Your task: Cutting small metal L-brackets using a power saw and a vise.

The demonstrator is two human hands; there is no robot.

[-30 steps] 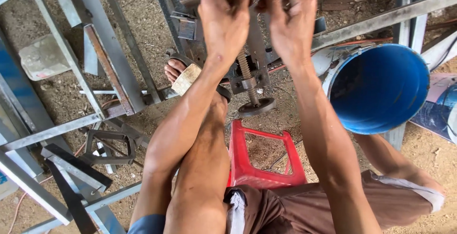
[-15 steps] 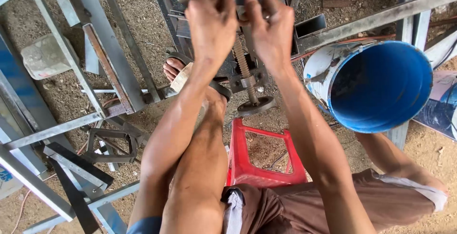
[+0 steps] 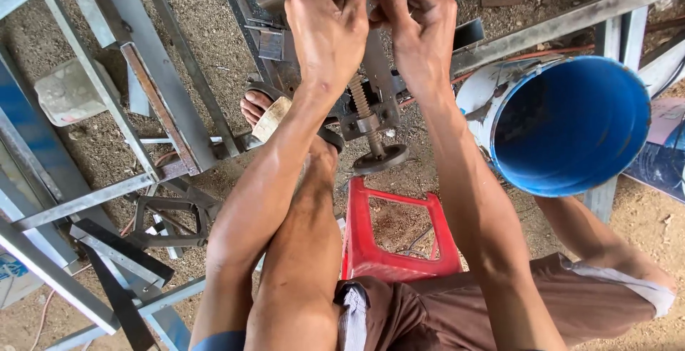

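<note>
One blue bucket (image 3: 571, 126) lies tipped beside the right hand (image 3: 417, 30).

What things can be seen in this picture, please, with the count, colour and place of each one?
metal clamp with threaded screw: 1, grey and rusty, top centre, under both hands
bucket: 1, blue inside, white outside, lying on its side at right
plastic stool: 1, red, bottom centre, under the person
steel bars and frames: several, grey, left side and across the top right
flat stone block: 1, pale grey, on the ground at left
sandal: 1, dark with a tan strap, on the foot at centre
shorts: 1, brown, bottom
left hand: 1, top centre, fingers on the clamp
right hand: 1, top centre, fingers on the clamp
</note>
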